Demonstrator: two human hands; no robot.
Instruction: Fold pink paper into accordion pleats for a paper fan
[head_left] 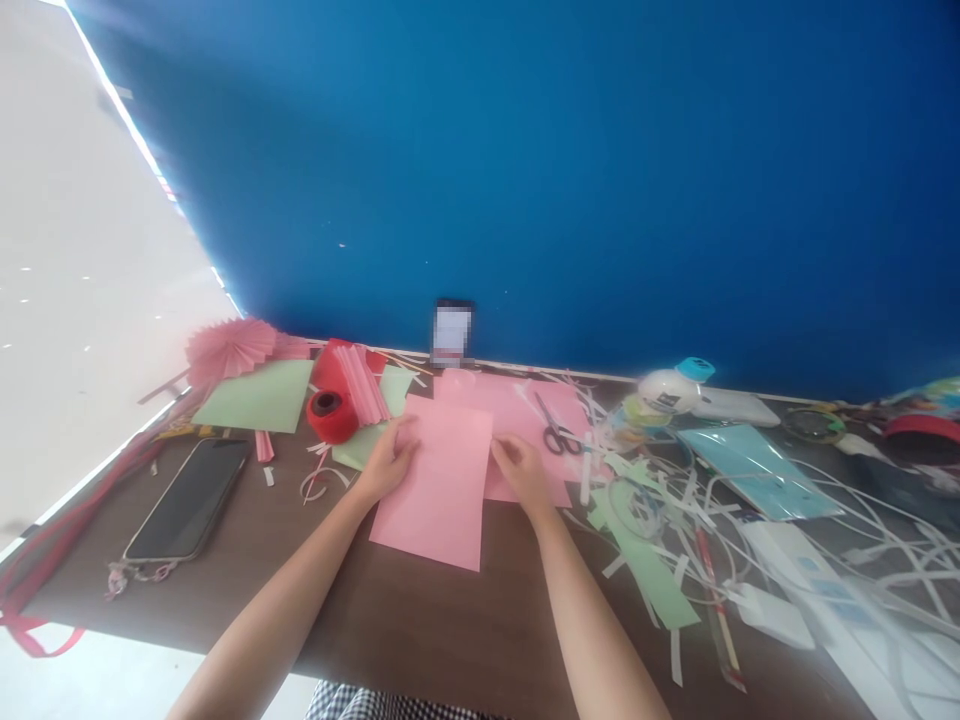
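A sheet of pink paper lies at a slight angle in front of me. My left hand grips its left edge, with the thumb and fingers over the upper corner. On the opposite side, the fingertips of my right hand pinch the right edge. Behind it, more pink paper is spread on the table, partly covered by the sheet. Scissors with dark handles rest on that back paper, just beyond my right hand. A red tape roll and a pleated pink strip sit beyond my left hand.
Left are a phone, green paper and a pink paper fan. A glue bottle, green scraps, a blue packet and tangled white cables crowd the right. A blue wall stands behind.
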